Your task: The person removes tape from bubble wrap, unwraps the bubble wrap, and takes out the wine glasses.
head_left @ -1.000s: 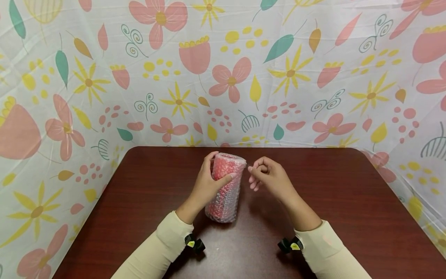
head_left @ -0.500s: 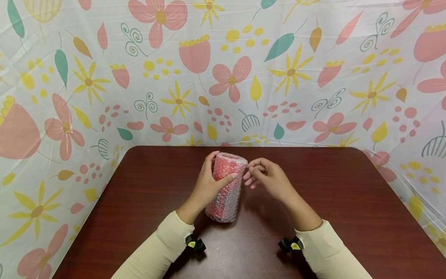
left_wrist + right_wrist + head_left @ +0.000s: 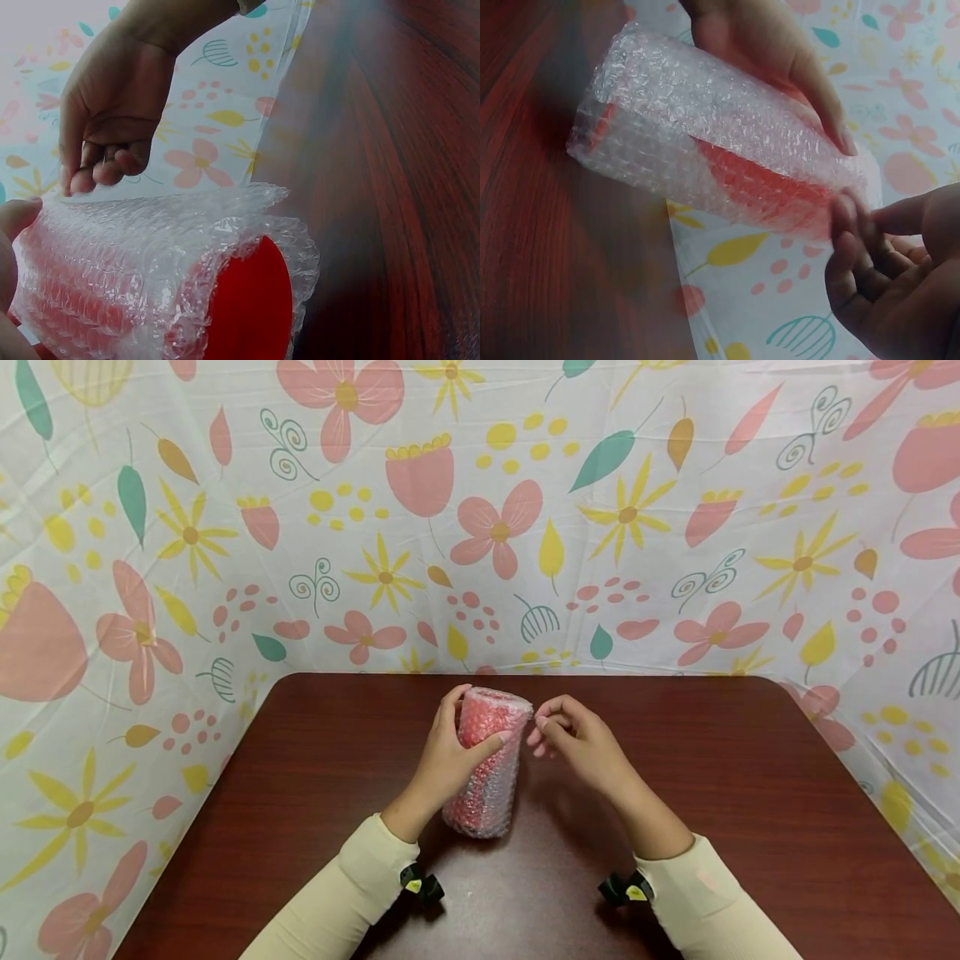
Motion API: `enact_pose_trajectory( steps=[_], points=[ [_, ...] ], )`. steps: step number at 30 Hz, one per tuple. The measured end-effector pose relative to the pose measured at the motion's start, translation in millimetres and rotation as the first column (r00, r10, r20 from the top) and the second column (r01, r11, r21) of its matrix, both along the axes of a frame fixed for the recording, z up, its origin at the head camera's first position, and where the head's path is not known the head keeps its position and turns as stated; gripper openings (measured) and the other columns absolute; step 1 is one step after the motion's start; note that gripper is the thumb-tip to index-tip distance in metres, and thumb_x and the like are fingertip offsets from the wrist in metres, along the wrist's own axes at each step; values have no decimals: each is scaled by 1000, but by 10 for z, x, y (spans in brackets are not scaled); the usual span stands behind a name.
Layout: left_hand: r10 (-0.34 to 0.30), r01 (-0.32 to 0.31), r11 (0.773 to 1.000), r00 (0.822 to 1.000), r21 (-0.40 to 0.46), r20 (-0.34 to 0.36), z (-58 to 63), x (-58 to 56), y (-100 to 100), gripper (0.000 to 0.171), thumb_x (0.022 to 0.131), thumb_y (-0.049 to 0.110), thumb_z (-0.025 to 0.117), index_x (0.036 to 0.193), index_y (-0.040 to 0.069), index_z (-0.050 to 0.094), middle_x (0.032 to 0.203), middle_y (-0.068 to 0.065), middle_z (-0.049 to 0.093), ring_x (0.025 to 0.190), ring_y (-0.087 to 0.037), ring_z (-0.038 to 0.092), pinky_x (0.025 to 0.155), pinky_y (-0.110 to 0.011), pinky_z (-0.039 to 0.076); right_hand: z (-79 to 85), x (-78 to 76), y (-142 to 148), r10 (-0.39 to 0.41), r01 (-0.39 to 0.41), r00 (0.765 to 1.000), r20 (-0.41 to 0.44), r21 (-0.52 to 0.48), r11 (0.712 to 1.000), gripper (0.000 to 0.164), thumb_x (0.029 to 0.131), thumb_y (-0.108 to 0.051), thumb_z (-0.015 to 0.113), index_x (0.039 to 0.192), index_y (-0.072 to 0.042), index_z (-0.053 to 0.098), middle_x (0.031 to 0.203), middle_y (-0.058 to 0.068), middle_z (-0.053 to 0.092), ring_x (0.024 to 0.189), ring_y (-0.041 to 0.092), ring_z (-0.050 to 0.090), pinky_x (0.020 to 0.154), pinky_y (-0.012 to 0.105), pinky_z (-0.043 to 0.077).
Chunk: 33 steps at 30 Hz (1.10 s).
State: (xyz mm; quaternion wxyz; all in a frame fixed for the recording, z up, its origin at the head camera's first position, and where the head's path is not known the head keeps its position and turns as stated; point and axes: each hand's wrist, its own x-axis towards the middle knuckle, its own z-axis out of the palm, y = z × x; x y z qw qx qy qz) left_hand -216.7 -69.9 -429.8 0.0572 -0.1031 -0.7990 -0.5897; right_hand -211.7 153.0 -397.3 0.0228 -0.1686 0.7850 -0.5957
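A red cylinder wrapped in bubble wrap [image 3: 487, 768] leans slightly over the table in the head view. My left hand [image 3: 450, 747] grips it near its upper end, thumb across the front and fingers behind. In the left wrist view the red cylinder's round end [image 3: 251, 307] shows inside the open end of the clear wrap. My right hand [image 3: 581, 739] is at the upper right corner of the roll, thumb and index finger pinching the wrap's edge. In the right wrist view its other fingers [image 3: 844, 262] curl beside the loose wrap [image 3: 780, 199], under which red shows.
The dark red-brown wooden table [image 3: 315, 777] carries the work. A white cloth with flowers and leaves [image 3: 480, 527] hangs behind and at the sides. Both wrists bear black camera mounts, the left mount [image 3: 422, 885] close over the table.
My right hand has shifted a little left toward the wrap's corner, and its lower fingers have curled up slightly. The left hand and the wrapped cylinder stay almost still.
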Motion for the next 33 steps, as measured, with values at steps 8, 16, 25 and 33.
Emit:
enact_pose_trajectory(
  steps=[8,16,25,33],
  points=[
    [28,-28,999,1000,-18,-7,2,-1,-1,85,82,47,82,149,35,31,141,-4,46,118,-24,58,92,-45,56,29,33,-6,15,-15,1000,-6,-68,998,14,105,-15,54,109,-2,58,85,22,71,77,31,74,72,41,62],
    [65,-66,997,998,-30,-21,-11,-10,7,86,80,46,83,149,35,32,139,-5,46,119,-27,57,93,-47,55,3,22,-14,41,-44,998,-53,-68,997,11,104,-9,53,106,1,57,85,12,74,84,31,76,77,46,61],
    [109,-113,992,992,-48,-65,-15,-4,25,89,78,42,86,149,29,34,134,-4,45,115,-26,57,92,-46,54,6,39,-29,75,-83,994,-73,-104,991,10,103,-5,51,105,3,56,87,22,72,82,29,75,79,51,60],
    [126,-132,988,989,-82,-73,-18,25,30,92,77,49,85,149,30,31,136,-3,41,116,-24,55,94,-46,54,-8,41,-51,36,-42,997,-73,-87,995,16,99,-13,65,100,0,56,75,19,68,68,20,71,70,42,61]
  ],
)
